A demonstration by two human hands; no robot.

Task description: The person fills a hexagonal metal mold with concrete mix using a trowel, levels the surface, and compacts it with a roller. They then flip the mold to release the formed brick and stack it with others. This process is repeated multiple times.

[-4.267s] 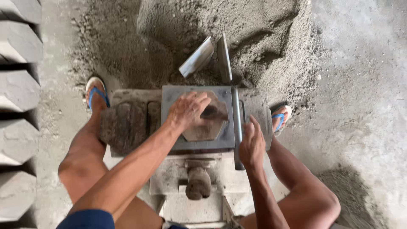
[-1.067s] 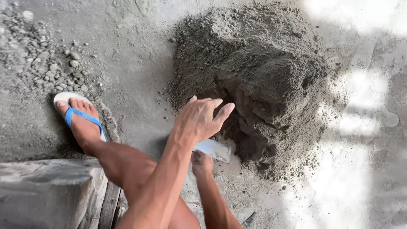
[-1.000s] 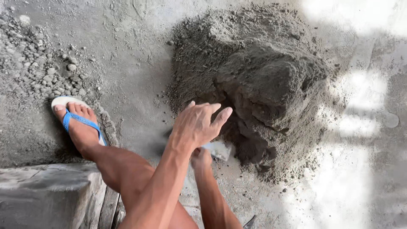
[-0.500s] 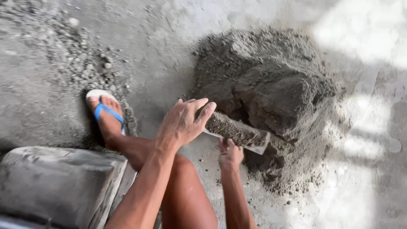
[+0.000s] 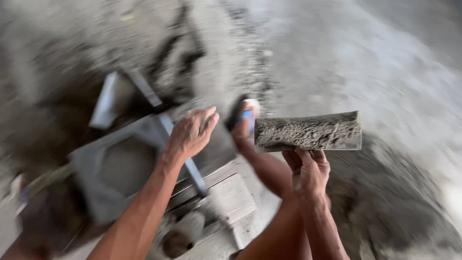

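Half a second ago the scoop was still dug into the grey pile on the floor; now the view has swung around, the mould has come back into sight, and the loaded scoop is lifted clear of the heap.

The floor (image 5: 385,72) is rough grey concrete dusted with loose mix, heavily smeared by camera motion. On it stands the mould press (image 5: 120,163), a blocky grey metal frame with a shallow hexagonal hollow, a flat lid tilted up behind it and a slim bar running down its right edge; its front rests on pale timber pieces. All of this is blurred, so finer detail cannot be told.

The scoop (image 5: 308,132) is a long, trough-like tray, flat-sided and squared at its ends, heaped level with damp, crumbly grey mix whose surface looks pitted and coarse. It is held roughly level, to the right of the mould and above the person's right leg.

The right hand (image 5: 310,172) has its grip closed on the scoop from below, fingers curled up against the underside near its left half, so the tray sits on top of the grip and extends to the right.

The left hand (image 5: 191,135) hovers over the mould's right edge, fingers loosely bent and holding nothing.

A foot in a blue-strapped sandal (image 5: 244,116) shows between the hands.
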